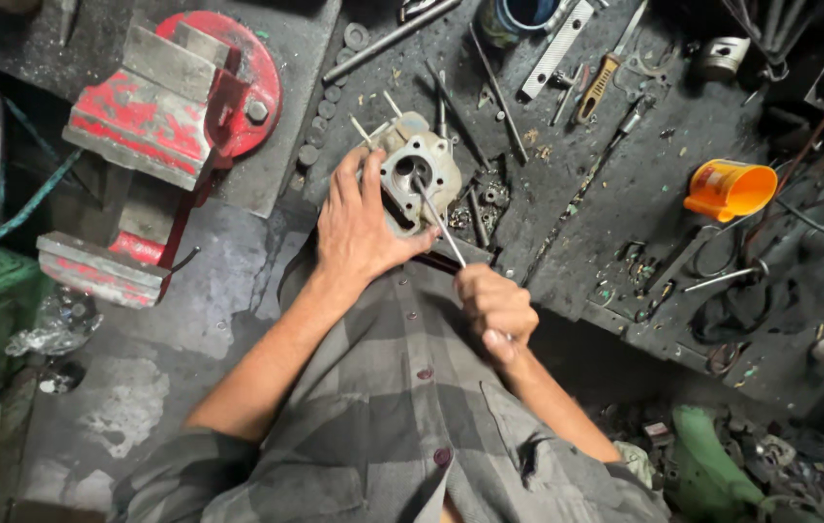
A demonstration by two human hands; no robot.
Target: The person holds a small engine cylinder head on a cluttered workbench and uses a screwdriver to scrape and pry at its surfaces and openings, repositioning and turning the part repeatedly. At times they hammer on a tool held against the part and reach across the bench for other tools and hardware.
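Observation:
A grey metal engine cylinder [422, 167] with a round bore and protruding studs rests at the near edge of a dirty workbench [625, 194]. My left hand [359, 223] lies over its left side and grips it. My right hand [497, 310] is closed around the lower end of a thin metal rod [439, 218], which slants up and left so that its tip sits in the cylinder's bore. Both forearms come up from my grey checked shirt [402, 416].
A red bench vise [165, 126] stands at the left. An orange plastic cup [730, 189] lies on its side at the right. Files, rods, a screwdriver [598, 87], washers and small parts litter the bench. Scrap and green cloth lie on the floor at lower right.

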